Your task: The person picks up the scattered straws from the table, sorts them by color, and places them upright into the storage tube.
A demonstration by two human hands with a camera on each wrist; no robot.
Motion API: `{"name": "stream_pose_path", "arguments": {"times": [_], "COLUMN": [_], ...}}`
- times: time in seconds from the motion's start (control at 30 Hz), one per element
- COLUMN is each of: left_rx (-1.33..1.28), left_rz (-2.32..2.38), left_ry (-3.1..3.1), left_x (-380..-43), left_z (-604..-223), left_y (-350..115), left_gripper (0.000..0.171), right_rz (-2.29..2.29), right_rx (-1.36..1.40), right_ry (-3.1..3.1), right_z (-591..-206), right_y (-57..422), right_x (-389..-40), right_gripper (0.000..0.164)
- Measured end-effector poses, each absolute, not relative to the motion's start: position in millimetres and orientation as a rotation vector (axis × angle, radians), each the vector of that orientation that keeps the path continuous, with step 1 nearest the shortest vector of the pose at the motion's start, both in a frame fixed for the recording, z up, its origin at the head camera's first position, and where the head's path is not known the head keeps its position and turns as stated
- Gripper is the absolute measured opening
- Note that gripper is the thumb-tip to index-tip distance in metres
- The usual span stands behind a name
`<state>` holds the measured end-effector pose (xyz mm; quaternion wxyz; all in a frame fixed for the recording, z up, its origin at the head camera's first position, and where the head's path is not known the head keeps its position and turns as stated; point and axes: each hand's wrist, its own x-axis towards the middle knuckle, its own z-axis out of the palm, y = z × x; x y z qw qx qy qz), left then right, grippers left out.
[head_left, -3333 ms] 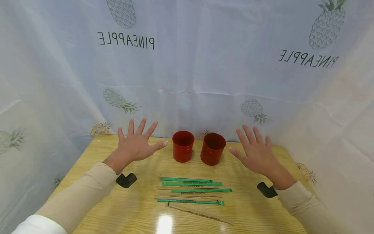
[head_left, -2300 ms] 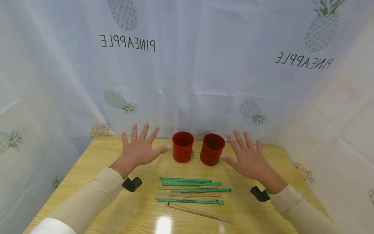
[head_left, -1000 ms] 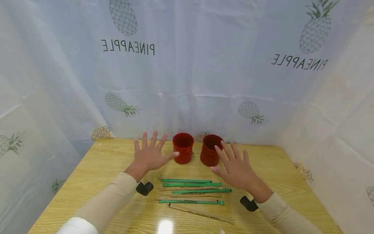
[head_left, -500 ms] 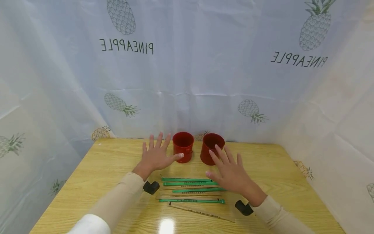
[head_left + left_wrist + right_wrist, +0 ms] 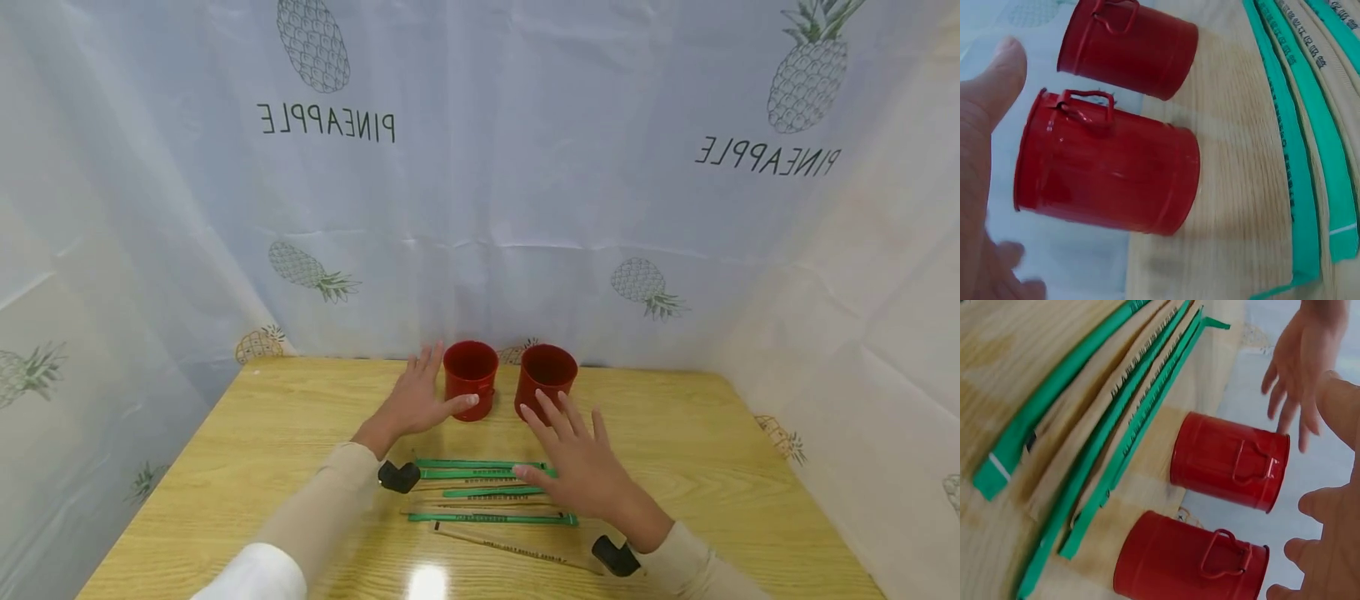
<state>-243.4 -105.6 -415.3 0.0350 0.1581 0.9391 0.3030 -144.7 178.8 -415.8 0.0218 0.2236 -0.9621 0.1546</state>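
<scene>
Both hands have drawn inward. The left hand (image 5: 416,402) is now just beside the left cup (image 5: 483,388), fingers extended – contact unclear. The right hand (image 5: 583,475), fingers spread and holding nothing, has come over the straws' (image 5: 480,492) right ends. The straws and right cup (image 5: 1166,559) remain in place on the table (image 5: 697,467) – handling seems not yet begun.

Bright, soft light over my table (image 5: 300,442)
White glare (image 5: 427,582) gleams on its near side; up close, my left hand (image 5: 974,162) looks blurred in the left wrist view.
</scene>
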Motion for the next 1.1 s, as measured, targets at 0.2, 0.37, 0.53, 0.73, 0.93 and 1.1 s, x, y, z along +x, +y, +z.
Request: {"name": "stream_pose_path", "arguments": {"times": [0.2,0.37,0.53,0.73,0.93,1.1], "left_rx": [0.476,0.420,0.428,0.434,0.459,0.457], "left_rz": [1.339,1.588,1.702,1.724,1.717,1.734], "left_ry": [2.734,2.627,2.590,2.569,2.530,2.502], "left_x": [-255,-263,-270,-276,-279,-284], "left_z": [-425,-429,-428,-427,-423,-424], "left_y": [-107,-110,-110,-108,-108,-105], "left_gripper": [0.123,0.116,0.107,0.100,0.093,0.090], "right_rz": [0.497,0.550,0.578,0.692,0.940,1.399], "right_rx": [0.714,0.732,0.756,0.824,0.789,0.631], "right_ry": [-2.991,-2.999,-2.981,-2.925,-2.863,-2.756], "right_z": [-422,-427,-435,-445,-451,-458], "right_y": [176,177,180,183,181,180], "right_x": [-142,-142,-145,-149,-151,-155], "right_gripper": [0.084,0.083,0.078,0.069,0.056,0.039]}}
